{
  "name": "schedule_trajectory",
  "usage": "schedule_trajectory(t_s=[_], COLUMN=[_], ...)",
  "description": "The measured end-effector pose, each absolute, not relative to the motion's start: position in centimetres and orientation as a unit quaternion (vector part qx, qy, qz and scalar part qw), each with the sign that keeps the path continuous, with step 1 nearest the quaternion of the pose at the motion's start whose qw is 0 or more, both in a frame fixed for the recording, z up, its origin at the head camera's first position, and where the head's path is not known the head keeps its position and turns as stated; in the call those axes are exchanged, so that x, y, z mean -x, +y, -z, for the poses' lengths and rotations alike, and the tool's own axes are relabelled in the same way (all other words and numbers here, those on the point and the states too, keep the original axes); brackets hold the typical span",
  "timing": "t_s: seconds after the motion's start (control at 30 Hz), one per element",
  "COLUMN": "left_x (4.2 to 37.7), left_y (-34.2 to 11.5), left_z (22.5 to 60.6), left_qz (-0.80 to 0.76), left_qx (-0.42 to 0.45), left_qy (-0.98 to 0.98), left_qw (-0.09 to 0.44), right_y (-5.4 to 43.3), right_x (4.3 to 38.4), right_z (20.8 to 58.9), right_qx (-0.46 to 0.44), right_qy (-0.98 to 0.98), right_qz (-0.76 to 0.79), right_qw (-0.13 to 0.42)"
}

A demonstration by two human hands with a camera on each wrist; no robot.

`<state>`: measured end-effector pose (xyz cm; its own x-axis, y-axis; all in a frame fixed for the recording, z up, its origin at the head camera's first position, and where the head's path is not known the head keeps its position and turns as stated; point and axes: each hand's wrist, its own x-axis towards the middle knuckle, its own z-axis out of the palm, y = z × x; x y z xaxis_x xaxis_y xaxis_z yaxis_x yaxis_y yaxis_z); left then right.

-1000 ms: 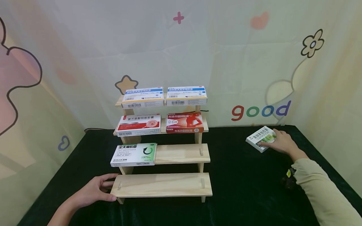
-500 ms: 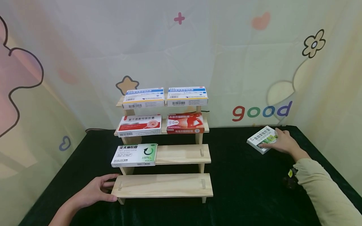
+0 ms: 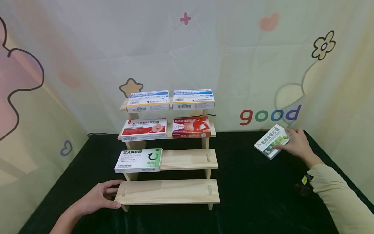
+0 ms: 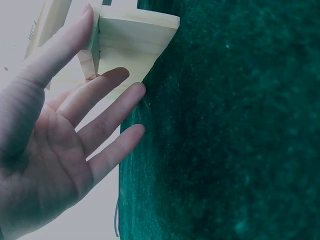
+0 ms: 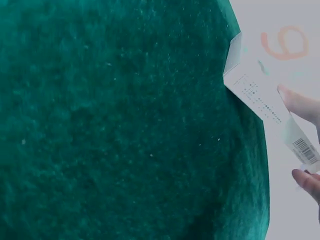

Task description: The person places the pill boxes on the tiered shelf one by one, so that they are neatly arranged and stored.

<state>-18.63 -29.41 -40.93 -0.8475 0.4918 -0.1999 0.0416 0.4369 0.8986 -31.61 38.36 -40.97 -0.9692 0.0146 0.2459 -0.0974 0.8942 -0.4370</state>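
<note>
At the right of the head view, my right hand (image 3: 299, 147) pinches a white and green medicine box (image 3: 272, 142) between thumb and fingers. In the right wrist view, this box (image 5: 257, 100) is tilted, with its barcode end by the fingers. My left hand (image 3: 94, 199) holds the left end of the lowest step of a wooden display rack (image 3: 168, 192), thumb at the front corner and index finger at the back. In the left wrist view, the other fingers of the left hand (image 4: 65, 145) extend loosely beside the wood (image 4: 132, 42).
A green and white capsule box (image 3: 138, 160) lies on the rack's second step from the bottom, at left. Above it are a red and white box (image 3: 144, 129) and a red box (image 3: 191, 127). Two blue and white boxes (image 3: 148, 101) top the rack. Dark green cloth (image 3: 248, 198) covers the table.
My right hand has raised and tilted the white and green medicine box, turning its printed face more toward the head camera. My left hand stays on the rack.
</note>
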Motion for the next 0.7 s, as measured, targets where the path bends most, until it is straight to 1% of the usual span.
schedule_trajectory(t_s=[0.17, 0.4, 0.6, 0.7], left_x=[18.6, 18.6, 18.7, 18.7], left_y=[-29.5, -29.6, -29.5, -29.5], left_z=[41.1, 41.2, 41.2, 41.2], left_qz=[-0.508, -0.509, -0.512, -0.513], left_qx=[-0.161, -0.165, -0.167, -0.168], left_qy=[0.816, 0.815, 0.812, 0.812], left_qw=[0.224, 0.222, 0.223, 0.222], right_y=[38.0, 37.3, 37.2, 37.1], right_x=[31.1, 30.5, 29.9, 29.6], right_z=[40.2, 39.3, 39.0, 38.8], right_qx=[-0.041, -0.046, -0.075, -0.084], right_qy=[-0.957, -0.949, -0.931, -0.924], right_qz=[-0.238, -0.257, -0.276, -0.288], right_qw=[0.163, 0.178, 0.228, 0.239])
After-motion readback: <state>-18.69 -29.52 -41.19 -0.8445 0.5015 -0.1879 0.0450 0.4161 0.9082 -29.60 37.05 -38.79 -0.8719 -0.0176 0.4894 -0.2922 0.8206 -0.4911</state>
